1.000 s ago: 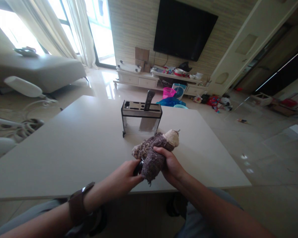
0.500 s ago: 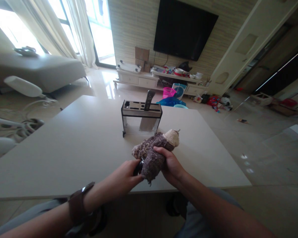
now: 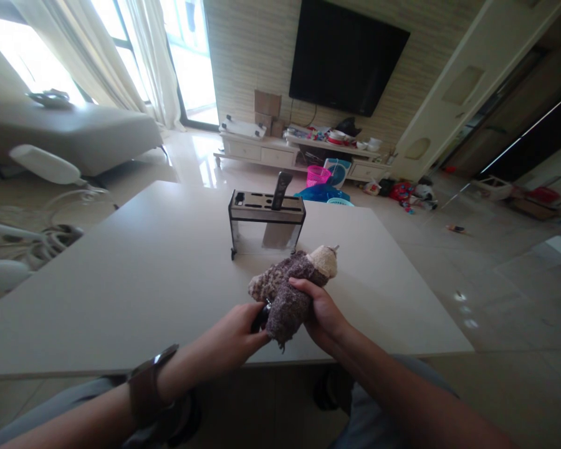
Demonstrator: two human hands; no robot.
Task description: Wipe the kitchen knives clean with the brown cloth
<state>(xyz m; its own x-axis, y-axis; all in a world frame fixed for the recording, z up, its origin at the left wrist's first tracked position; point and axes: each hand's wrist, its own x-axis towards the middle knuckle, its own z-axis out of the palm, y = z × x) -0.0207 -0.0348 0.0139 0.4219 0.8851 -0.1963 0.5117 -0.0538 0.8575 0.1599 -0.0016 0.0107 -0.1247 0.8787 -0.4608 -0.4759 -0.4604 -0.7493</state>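
Note:
My left hand [image 3: 244, 327] is closed round the black handle [image 3: 260, 318] of what looks like a knife. A small bit of metal shows by the handle; the rest is hidden in a fuzzy cloth [image 3: 290, 299]. This cloth is grey-brown with a cream end and is bunched up. My right hand [image 3: 326, 315] grips it from the right side, thumb on top. Both hands are over the near edge of the table. Just beyond them stands a knife block [image 3: 266, 215] with clear sides, with a dark-handled cleaver [image 3: 281, 190] upright in one slot.
The white table [image 3: 121, 280] spreads out on both sides of my hands, its near edge close to my legs. A white chair [image 3: 44, 165] is at the left. Past the far edge are a blue bag [image 3: 325, 192], a pink basket [image 3: 318, 175] and a low cabinet [image 3: 275, 154].

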